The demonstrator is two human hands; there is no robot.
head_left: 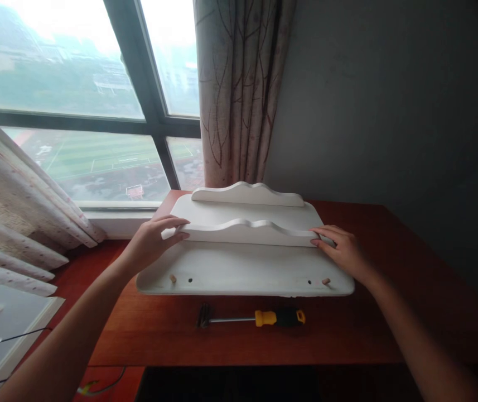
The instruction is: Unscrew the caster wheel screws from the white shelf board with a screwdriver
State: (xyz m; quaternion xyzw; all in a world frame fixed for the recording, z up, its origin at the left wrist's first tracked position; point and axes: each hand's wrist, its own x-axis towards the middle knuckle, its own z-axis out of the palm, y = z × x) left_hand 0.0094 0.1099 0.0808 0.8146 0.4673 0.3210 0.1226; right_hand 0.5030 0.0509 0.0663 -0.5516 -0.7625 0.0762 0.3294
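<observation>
Left grip (151,239) and right grip (344,245) are slightly open, each pinching one end of the wavy front rail (249,234). It stands across a white board (242,269) on the brown bench (389,329), behind a screwdriver (266,318).

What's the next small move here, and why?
Probably ease the held strip toward the pegs by the board's near edge: the left hand and right hand grip its ends, the pegs stand uncovered, and a similar strip already stands near the far edge.
</observation>
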